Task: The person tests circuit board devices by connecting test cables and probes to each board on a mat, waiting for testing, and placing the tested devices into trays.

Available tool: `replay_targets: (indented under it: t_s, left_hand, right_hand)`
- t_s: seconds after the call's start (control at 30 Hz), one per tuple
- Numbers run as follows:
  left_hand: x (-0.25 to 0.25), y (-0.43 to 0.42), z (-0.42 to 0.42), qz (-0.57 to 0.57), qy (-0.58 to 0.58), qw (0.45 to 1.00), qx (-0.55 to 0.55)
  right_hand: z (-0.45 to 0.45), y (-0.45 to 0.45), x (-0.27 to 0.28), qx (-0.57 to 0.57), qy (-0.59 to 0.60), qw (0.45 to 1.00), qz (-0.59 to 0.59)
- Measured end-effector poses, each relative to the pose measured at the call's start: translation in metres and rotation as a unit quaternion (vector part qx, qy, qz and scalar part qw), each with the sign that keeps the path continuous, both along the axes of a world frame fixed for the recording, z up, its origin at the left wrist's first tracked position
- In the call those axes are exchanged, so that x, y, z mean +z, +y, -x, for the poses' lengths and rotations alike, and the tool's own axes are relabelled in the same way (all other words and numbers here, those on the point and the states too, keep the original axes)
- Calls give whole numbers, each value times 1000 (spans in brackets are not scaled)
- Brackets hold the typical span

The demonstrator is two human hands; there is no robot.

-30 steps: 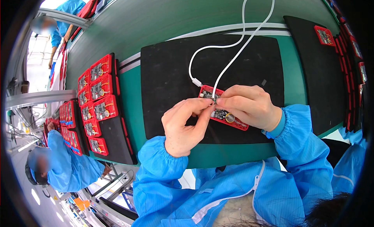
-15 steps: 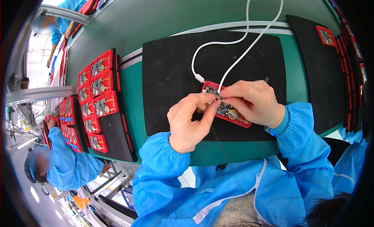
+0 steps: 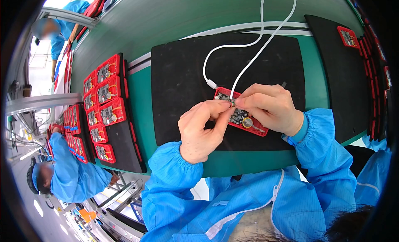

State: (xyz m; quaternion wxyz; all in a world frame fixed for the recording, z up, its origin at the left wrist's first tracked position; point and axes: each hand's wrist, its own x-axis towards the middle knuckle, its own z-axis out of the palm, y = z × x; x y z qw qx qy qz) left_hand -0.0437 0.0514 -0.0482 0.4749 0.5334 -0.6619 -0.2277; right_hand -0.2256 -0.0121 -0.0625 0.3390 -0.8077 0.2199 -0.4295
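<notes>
A circuit board (image 3: 240, 116) sits in a red tray (image 3: 259, 132) on the black mat, with a round yellow-rimmed cell (image 3: 247, 122) at its lower right. My left hand (image 3: 203, 127) is closed in a pinch over the board, coming from the left. Opposite it, my right hand (image 3: 272, 109) pinches too, its fingertips nearly touching the left ones. Between them runs the end of a white cable (image 3: 245, 73); the fingers hide its tip and any small part there. The cable's other end, a white plug (image 3: 211, 83), lies by the tray's upper-left corner.
Red trays with boards (image 3: 110, 88) stand in rows on a black mat at left. Another tray (image 3: 348, 37) lies at right, near stacked red trays (image 3: 370, 84). Co-workers in blue sleeves (image 3: 75, 175) are at the left. A metal rail (image 3: 45, 102) crosses there.
Both hands stay pinched together over the board, shifting very slightly left with the cable end. The cable's loop moves slightly left. The co-workers at left have shifted position.
</notes>
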Motion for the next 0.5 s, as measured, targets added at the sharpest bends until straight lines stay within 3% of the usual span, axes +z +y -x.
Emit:
replay_targets:
  t_s: [0.5]
  left_hand:
    - [-2,-2,0,9,-14,1000,-9]
  right_hand:
    - [-1,0,-2,-12,2,1000,8]
